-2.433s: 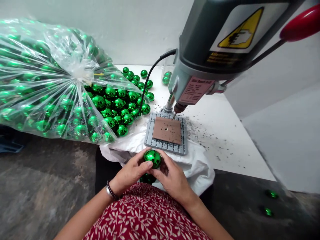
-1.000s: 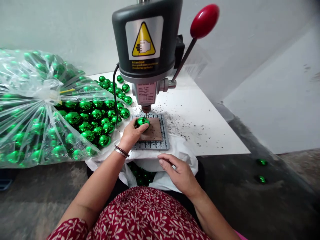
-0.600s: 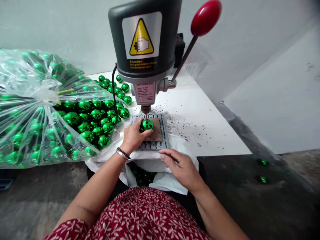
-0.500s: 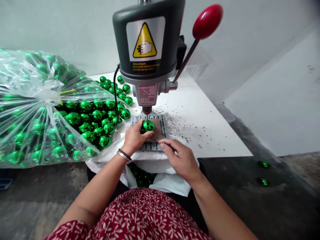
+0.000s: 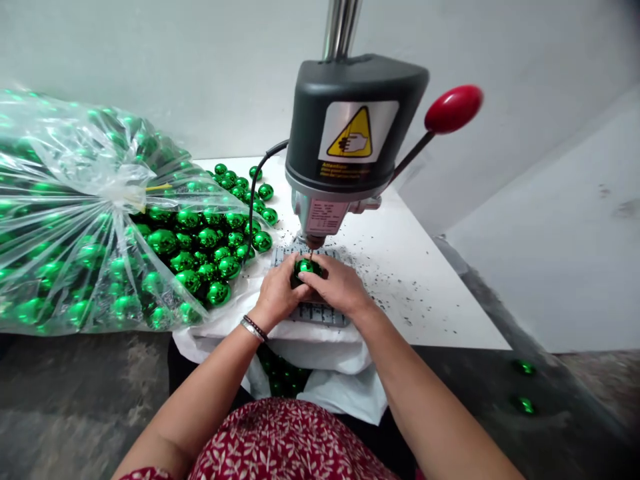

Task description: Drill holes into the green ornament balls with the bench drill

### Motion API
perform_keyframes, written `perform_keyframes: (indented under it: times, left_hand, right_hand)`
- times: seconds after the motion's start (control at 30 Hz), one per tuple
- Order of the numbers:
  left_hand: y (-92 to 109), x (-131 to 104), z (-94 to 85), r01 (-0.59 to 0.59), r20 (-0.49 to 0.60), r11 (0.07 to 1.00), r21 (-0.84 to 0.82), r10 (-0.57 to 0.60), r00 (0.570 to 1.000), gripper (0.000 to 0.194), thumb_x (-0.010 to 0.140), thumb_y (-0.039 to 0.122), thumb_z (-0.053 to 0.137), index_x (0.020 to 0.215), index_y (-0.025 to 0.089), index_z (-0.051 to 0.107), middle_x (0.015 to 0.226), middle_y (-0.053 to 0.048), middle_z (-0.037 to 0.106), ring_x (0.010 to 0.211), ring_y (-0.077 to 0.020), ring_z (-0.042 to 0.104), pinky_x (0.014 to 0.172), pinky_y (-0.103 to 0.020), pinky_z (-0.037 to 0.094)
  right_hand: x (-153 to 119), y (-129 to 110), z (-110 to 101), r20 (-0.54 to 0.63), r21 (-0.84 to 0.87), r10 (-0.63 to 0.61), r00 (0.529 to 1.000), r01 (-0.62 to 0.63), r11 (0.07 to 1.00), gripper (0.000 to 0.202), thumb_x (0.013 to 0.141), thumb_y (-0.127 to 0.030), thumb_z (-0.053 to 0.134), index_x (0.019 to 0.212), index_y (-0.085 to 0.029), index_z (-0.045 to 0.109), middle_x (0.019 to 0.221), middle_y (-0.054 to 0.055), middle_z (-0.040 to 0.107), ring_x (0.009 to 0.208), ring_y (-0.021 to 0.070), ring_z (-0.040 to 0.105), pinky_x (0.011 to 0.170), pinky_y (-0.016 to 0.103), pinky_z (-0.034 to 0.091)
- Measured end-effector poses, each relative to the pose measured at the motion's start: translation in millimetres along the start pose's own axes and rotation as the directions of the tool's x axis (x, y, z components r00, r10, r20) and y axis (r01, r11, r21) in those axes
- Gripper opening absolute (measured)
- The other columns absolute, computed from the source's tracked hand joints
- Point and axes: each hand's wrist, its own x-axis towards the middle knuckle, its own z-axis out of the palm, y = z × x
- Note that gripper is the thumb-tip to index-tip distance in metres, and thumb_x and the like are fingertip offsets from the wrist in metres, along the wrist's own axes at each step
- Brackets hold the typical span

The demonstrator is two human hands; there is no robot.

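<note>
A shiny green bauble (image 5: 307, 267) stands beneath the bit of a small drill press (image 5: 350, 140). My left hand (image 5: 279, 288) grips it from the left, fingers curled round its side. From the right, my right hand (image 5: 337, 283) closes on the same bauble, its thumb across the near side. The drill bit (image 5: 311, 255) comes down at the top of the bauble; whether it has gone in I cannot tell. Below my hands lies the grey slotted base (image 5: 320, 313) of the press.
A clear plastic bag (image 5: 115, 180) full of green baubles fills the left side, several spilling onto the white table (image 5: 430, 293). Dark shavings are scattered around the base. The red-knobbed lever (image 5: 454, 110) sticks out right. A white sack (image 5: 345, 387) with baubles hangs at my lap; two baubles (image 5: 523, 405) lie on the floor.
My right hand has moved up and left from the front of the base and taken hold of the bauble alongside my left hand. The camera view has shifted, so the press appears farther right and lower.
</note>
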Motion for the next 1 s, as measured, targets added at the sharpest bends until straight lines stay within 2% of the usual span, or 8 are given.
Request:
perform_keyframes:
  times: [0.13,0.27,0.43,0.53,0.67,0.73,0.9,1.0]
  left_hand:
    - [0,4,2.2,-0.034,0.013,0.997,0.068,0.034,0.999,0.058,0.082,0.030,0.066,0.136,0.021,0.051,0.131,-0.010,0.064,0.115,-0.0305,0.060,0.096,-0.044,0.044]
    - [-3,0,12.2,-0.023,-0.071,0.997,0.079,0.029,0.997,0.051,0.084,0.032,0.064,0.133,0.021,0.054,0.121,-0.009,0.068,0.108,-0.0295,0.061,0.095,-0.045,0.044]
    - [-7,-3,21.4,0.006,-0.134,0.999,0.048,0.000,0.991,0.053,0.082,0.037,0.068,0.131,0.023,0.056,0.118,-0.010,0.069,0.105,-0.0299,0.062,0.092,-0.045,0.044]
    - [-4,-2,20.8,0.014,-0.131,0.999,0.043,-0.008,0.991,0.051,0.081,0.038,0.069,0.129,0.024,0.057,0.114,-0.009,0.070,0.102,-0.0295,0.062,0.090,-0.044,0.045]
    - [0,-3,18.4,0.035,-0.129,0.999,0.042,-0.029,0.991,0.050,0.081,0.038,0.068,0.128,0.025,0.057,0.110,-0.008,0.070,0.100,-0.0281,0.062,0.088,-0.042,0.045]
    - [1,-4,18.6,0.044,-0.130,0.998,0.038,-0.039,0.991,0.049,0.082,0.037,0.068,0.128,0.025,0.058,0.110,-0.008,0.070,0.100,-0.0272,0.062,0.088,-0.042,0.045]
    - [-1,-5,21.7,0.040,-0.155,0.999,0.007,-0.039,0.987,0.049,0.080,0.035,0.068,0.127,0.027,0.058,0.110,-0.007,0.070,0.099,-0.0263,0.062,0.090,-0.043,0.044]
    - [-2,-6,23.3,0.037,-0.171,0.999,-0.009,-0.038,0.985,0.049,0.079,0.036,0.070,0.126,0.027,0.059,0.109,-0.007,0.070,0.100,-0.0273,0.062,0.089,-0.043,0.045]
  right_hand:
    - [-1,-1,-4,0.031,0.028,0.023,0.999,-0.023,0.999,0.043,0.079,-0.045,0.056,0.119,-0.034,0.062,0.122,0.000,0.065,0.113,0.0225,0.061,0.102,0.041,0.048]
    - [-10,0,-1,-0.029,0.067,0.004,1.000,-0.002,0.998,0.044,0.079,-0.048,0.056,0.121,-0.036,0.061,0.128,-0.003,0.062,0.120,0.0222,0.060,0.106,0.042,0.049]
    - [-15,13,-29,-0.216,0.140,0.027,0.976,0.004,0.990,0.044,0.079,-0.058,0.055,0.113,-0.032,0.065,0.106,0.001,0.070,0.089,0.0189,0.068,0.079,0.038,0.059]
    - [-16,4,-76,-0.427,0.205,0.082,0.901,0.008,0.979,0.054,0.089,-0.064,0.032,0.112,-0.027,0.063,0.100,0.006,0.069,0.081,0.0163,0.065,0.071,0.036,0.056]
    - [-6,-35,-142,-0.733,0.224,0.017,0.680,0.218,0.950,0.056,0.086,-0.067,0.039,0.110,-0.024,0.064,0.095,0.005,0.067,0.080,0.0107,0.061,0.072,0.027,0.052]
    - [9,-54,-166,-0.769,0.087,-0.072,0.635,0.217,0.972,0.052,0.085,-0.063,0.046,0.108,-0.022,0.066,0.095,0.005,0.068,0.081,0.0102,0.061,0.075,0.027,0.050]
    - [53,-71,-185,-0.515,-0.172,-0.270,0.814,0.210,0.962,0.037,0.086,-0.047,0.049,0.102,-0.022,0.070,0.107,0.004,0.069,0.097,0.0137,0.062,0.091,0.032,0.051]
    - [62,-71,-178,-0.403,-0.279,-0.368,0.838,0.270,0.921,0.030,0.084,-0.042,0.052,0.090,-0.021,0.072,0.111,0.005,0.067,0.106,0.0158,0.060,0.099,0.033,0.048]
